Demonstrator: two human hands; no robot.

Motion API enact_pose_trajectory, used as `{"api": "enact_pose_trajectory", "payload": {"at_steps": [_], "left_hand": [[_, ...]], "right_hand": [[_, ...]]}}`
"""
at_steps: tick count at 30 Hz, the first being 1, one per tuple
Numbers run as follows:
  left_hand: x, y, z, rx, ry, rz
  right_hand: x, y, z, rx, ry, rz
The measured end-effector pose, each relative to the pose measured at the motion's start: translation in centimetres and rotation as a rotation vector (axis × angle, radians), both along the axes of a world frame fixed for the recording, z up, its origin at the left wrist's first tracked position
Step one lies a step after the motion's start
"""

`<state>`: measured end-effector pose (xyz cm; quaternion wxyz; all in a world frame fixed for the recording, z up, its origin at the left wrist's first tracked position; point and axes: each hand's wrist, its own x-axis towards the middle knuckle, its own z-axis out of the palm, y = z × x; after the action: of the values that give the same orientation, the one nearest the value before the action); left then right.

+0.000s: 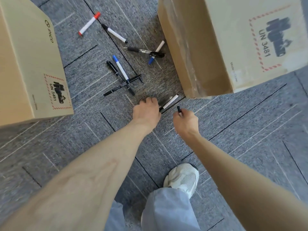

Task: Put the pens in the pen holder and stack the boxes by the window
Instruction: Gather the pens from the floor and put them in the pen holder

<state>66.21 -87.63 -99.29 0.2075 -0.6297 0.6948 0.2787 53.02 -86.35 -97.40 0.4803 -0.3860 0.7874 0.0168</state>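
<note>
Pens lie scattered across the grey carpet floor [250, 124] between two cardboard boxes, and both hands are down among them. Nearest the hands, a white-barrelled marker [170, 102] lies slanted on the carpet, its dark end just beside the left hand [146, 110], whose grip is curled downward with knuckles up; whether those fingers have hold of anything underneath, I cannot tell. The right hand [185, 122] is closed around a slim black pen [178, 109], whose tip pokes up past the fingers. Just beyond, three pens cross in a heap: a blue-capped white marker [120, 67] lying over two black pens [122, 85] that form an X. Further up and to the right, a black clicker pen with a clear section [141, 50] lies touching another white marker with a blue end [156, 52], close to the wall of the right-hand box [233, 44], which is printed with "UN 3481" inside a red dashed frame. At the far end, a red-capped white marker [89, 23] and a black-capped white marker [115, 33] lie near one another, their ends almost meeting. The left-hand box [28, 64] stands well apart from the pens, carrying the same label and a "PICO" mark. At the bottom, a white sneaker [182, 178] and pale trouser legs [166, 210] stand on the carpet under both bare forearms.
</note>
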Motion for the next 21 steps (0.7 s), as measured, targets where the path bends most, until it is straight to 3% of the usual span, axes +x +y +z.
{"api": "enact_pose_trajectory", "payload": {"at_steps": [4, 7, 10, 21], "left_hand": [[2.1, 0.4, 1.3, 0.135, 0.252, 0.292], [4.1, 1.3, 2.1, 0.134, 0.421, 0.541], [6.5, 1.8, 2.2, 0.109, 0.547, 0.66], [11.3, -1.0, 1.4, -0.232, 0.368, 0.588]], "right_hand": [[1.1, -0.8, -0.1, -0.028, 0.045, -0.15], [2.8, -1.9, -0.7, -0.006, 0.094, -0.221], [4.0, -2.8, -1.8, 0.061, 0.138, -0.265], [5.3, -1.8, -1.4, 0.062, 0.146, -0.279]]}}
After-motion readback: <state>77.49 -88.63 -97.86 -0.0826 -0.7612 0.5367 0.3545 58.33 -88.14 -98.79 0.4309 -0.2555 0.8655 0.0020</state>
